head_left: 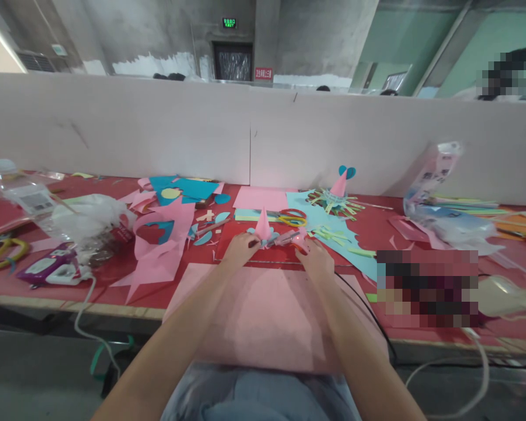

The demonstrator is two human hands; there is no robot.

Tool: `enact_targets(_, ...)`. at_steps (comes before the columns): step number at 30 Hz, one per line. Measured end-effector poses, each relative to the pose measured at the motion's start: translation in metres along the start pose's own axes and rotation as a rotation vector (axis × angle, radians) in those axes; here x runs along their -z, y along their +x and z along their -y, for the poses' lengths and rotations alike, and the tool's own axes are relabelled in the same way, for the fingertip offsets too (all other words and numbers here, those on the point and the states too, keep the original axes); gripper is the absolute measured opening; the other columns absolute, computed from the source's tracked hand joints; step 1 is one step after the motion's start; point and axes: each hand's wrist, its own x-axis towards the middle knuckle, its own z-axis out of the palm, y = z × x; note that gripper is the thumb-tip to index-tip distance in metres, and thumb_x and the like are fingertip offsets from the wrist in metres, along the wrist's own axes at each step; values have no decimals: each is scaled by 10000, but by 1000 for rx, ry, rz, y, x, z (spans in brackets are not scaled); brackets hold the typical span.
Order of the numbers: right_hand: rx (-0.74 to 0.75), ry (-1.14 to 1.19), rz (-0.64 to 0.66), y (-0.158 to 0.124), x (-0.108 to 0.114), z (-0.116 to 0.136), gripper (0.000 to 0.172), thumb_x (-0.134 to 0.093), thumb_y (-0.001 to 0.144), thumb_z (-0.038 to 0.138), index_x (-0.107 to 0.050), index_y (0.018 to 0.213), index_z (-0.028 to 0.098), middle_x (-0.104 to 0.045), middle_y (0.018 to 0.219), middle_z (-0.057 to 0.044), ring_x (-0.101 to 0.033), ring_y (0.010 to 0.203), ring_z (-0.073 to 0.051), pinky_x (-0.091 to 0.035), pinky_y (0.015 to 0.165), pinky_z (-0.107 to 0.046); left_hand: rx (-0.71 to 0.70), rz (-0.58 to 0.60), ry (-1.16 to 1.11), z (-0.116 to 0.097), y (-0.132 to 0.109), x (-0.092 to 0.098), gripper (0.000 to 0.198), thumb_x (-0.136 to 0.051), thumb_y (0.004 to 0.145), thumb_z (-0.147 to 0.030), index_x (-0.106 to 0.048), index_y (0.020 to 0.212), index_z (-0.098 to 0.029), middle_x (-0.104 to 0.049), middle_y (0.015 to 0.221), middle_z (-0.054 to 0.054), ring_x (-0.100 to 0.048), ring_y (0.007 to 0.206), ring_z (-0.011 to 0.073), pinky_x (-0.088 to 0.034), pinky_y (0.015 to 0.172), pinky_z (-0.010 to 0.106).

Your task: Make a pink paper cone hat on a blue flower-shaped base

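The pink cone [262, 225] stands upright mid-surface, just behind the pink sheet [263, 310] at the near edge. My left hand [240, 245] pinches its base with the fingers; my right hand [312, 252] grips a glue gun [289, 237] aimed at it. Scissors [291, 217] lie just behind.

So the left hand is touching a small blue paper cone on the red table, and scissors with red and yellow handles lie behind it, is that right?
Not quite: the head view shows the paper cone is pink, not blue. The left hand does touch it on the red table, and the scissors with red and yellow handles lie behind it.
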Motion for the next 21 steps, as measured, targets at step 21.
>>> enact_targets(21,-30,-58,-26,0,1,-4,515,-539,804,505,-496,1237,229,-563,1194,-98,-568,1023,-231,-453,729,-306,-10,24,25,-7,-1,6,140,-545,815,-264,-668,785,-205,-687,879,22,-610,843,160,-451,802,283)
